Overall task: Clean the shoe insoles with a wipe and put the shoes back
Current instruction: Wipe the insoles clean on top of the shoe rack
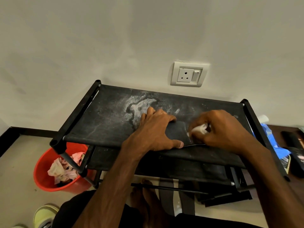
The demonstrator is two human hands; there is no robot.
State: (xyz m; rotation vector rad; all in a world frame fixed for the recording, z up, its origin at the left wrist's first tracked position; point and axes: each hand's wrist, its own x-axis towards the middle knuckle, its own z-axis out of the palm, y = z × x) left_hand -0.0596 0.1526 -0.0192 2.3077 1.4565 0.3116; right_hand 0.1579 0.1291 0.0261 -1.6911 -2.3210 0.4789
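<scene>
Black insole (178,132) under left hand (156,129), fingers flat; white wipe (199,129) in right hand (224,129), fingers curled.

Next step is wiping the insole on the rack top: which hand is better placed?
Right. The right hand pinches the white wipe against the dark insole, while the left hand presses the insole flat on the rack's top shelf.

Black insole (178,132), white wipe (199,129), dusty black rack (102,116), red bucket (41,168).
</scene>
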